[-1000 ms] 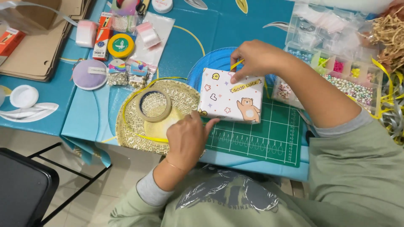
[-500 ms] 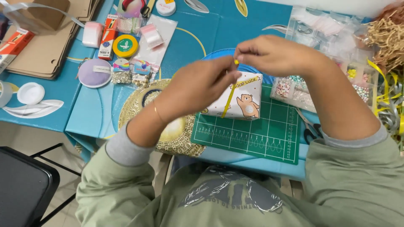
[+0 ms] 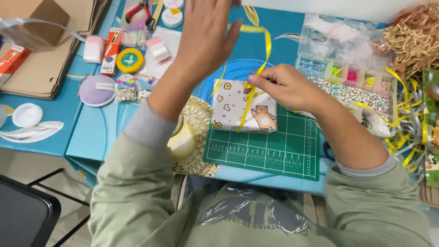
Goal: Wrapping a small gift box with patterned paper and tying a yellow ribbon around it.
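A small gift box (image 3: pixel 228 107) in white paper printed with a bear and small shapes lies on a green cutting mat (image 3: pixel 274 153). A yellow ribbon (image 3: pixel 267 48) runs up over the box and arches towards my raised left hand (image 3: pixel 206 34). That hand's fingers are spread, and its grip on the ribbon is hidden behind the hand. My right hand (image 3: pixel 288 87) pinches the ribbon against the box's top edge. A second strand hangs below my left wrist, beside the box.
A clear bead organiser (image 3: pixel 347 64) stands to the right, with brown paper shred (image 3: pixel 411 36) and tangled yellow and silver ribbons (image 3: pixel 411 132). A gold doily (image 3: pixel 201 114), tape roll (image 3: pixel 130 60), purple disc (image 3: pixel 93 91) and cardboard (image 3: pixel 41 64) lie to the left. A black chair (image 3: pixel 23 215) stands at lower left.
My left hand has risen from the box up and away, drawing the yellow ribbon into a high arch. My right hand has stayed at the box's top edge, pinching the ribbon.
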